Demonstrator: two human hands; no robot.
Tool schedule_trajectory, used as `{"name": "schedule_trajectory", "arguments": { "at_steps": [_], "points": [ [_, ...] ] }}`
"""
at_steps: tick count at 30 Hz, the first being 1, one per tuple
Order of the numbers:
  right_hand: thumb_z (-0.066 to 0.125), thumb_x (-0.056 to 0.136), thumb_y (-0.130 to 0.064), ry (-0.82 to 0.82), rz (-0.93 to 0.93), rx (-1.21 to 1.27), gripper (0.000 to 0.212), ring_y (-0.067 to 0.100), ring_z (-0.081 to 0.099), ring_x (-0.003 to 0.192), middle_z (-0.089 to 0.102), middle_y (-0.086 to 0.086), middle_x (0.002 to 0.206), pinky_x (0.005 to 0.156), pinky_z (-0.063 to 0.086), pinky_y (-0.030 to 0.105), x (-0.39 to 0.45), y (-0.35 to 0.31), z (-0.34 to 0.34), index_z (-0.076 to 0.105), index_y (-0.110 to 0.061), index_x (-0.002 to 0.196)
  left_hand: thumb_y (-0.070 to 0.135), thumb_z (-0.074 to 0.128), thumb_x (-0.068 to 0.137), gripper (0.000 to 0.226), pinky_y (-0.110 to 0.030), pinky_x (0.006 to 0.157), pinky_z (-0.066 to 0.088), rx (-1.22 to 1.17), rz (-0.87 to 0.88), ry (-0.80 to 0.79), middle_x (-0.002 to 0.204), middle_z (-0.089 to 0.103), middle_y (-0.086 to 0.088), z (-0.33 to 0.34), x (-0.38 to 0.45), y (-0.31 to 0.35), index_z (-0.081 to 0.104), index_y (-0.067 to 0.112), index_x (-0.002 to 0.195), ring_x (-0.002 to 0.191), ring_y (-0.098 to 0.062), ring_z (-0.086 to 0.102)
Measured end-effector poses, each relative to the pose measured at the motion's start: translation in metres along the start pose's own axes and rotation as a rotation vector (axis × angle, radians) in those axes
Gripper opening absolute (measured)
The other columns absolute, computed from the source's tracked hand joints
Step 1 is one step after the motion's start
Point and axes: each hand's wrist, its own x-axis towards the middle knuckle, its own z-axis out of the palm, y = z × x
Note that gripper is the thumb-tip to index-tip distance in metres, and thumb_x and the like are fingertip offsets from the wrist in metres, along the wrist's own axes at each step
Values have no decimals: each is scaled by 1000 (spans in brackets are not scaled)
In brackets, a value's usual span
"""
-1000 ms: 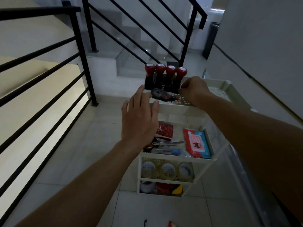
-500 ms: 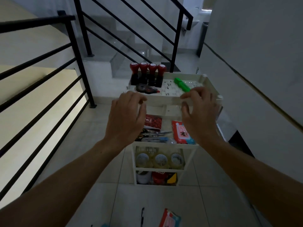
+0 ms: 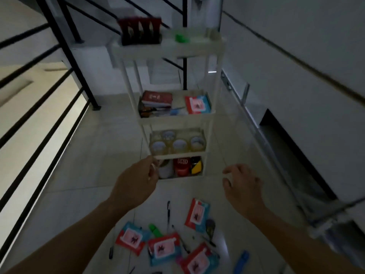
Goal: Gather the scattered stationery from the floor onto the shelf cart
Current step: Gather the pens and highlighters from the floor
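A white shelf cart point(image 3: 213, 89) stands ahead with red-topped stamps point(image 3: 140, 32) and a green highlighter point(image 3: 181, 38) on its top tier, notebooks and a packet below, tape rolls point(image 3: 178, 144) lower down. On the floor lie several red-and-blue packets point(image 3: 197, 214), black pens point(image 3: 168, 213), a green highlighter point(image 3: 155, 229) and a blue marker point(image 3: 242, 261). My left hand point(image 3: 136, 184) and my right hand point(image 3: 242, 183) hover empty in front of the cart's lowest tier, fingers loosely apart, above the scattered items.
Black stair railing point(image 3: 65, 48) runs along the left with a drop beyond it. A white wall point(image 3: 296, 56) closes the right side, with a dark low opening point(image 3: 296, 153) at its base. Stairs rise behind the cart.
Both hands have left the cart's top tier and dropped toward the floor. The view has tilted down, so the scattered packets and pens now show.
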Motion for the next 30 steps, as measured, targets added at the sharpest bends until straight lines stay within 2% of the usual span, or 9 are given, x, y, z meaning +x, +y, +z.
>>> {"name": "schedule_trajectory", "arguments": {
  "at_steps": [5,9,13,16,19,22,24,27,30],
  "points": [
    [52,96,-30,-275,2,61,19,19,47,113,46,-2,119,94,40,37,-72,70,137,54,-28,115,34,49,98,24,-33,77,50,137,46,-197,95,62,11,103,-61,-80,51,30,122,83,-9,58],
    [51,98,-34,-654,-383,-40,38,21,51,115,44,2,132,96,45,39,-118,120,246,48,-22,134,34,47,99,24,-31,81,50,142,-69,-302,105,63,10,205,-116,-149,50,31,123,89,-9,59],
    [42,100,-36,-865,-708,-451,50,26,36,136,27,7,155,104,36,40,-137,155,331,33,-19,147,33,48,100,21,-17,65,42,208,-40,-351,108,65,7,289,-154,-206,52,25,119,77,-2,55],
    [42,100,-38,-825,-786,-557,47,26,42,131,34,7,149,103,40,40,-138,158,364,36,-18,143,35,48,100,20,-26,76,49,265,-56,-375,109,66,5,320,-166,-243,56,27,116,88,-8,60],
    [41,100,-38,-773,-799,-541,47,27,45,127,32,10,151,103,42,40,-140,161,384,37,-16,142,37,52,98,14,-34,81,54,227,-124,-308,105,67,2,329,-171,-278,57,28,108,87,-11,62],
    [40,103,-32,-738,-716,-445,58,27,26,144,6,11,163,114,30,33,-158,169,384,20,-13,154,33,53,96,21,-36,84,49,188,-356,-68,113,64,-5,333,-192,-293,59,20,112,98,-22,60],
    [39,104,-26,-746,-618,-398,66,26,9,150,-10,10,164,118,23,32,-181,169,380,3,-12,157,26,50,97,18,-36,85,46,148,-484,12,116,61,-8,338,-218,-294,56,18,111,97,-24,58],
    [41,101,-16,-726,-566,-450,75,28,0,151,-21,10,161,115,28,36,-205,168,381,-10,-10,155,28,51,96,19,-36,83,48,274,-447,-181,115,56,-4,346,-254,-305,48,19,113,93,-19,56],
    [44,99,-15,-690,-593,-571,72,28,9,150,-9,12,163,114,27,42,-201,161,380,1,-12,156,39,54,93,39,-36,89,48,442,-358,-401,125,49,-2,340,-259,-324,42,22,126,107,-20,55]
  ]
}}
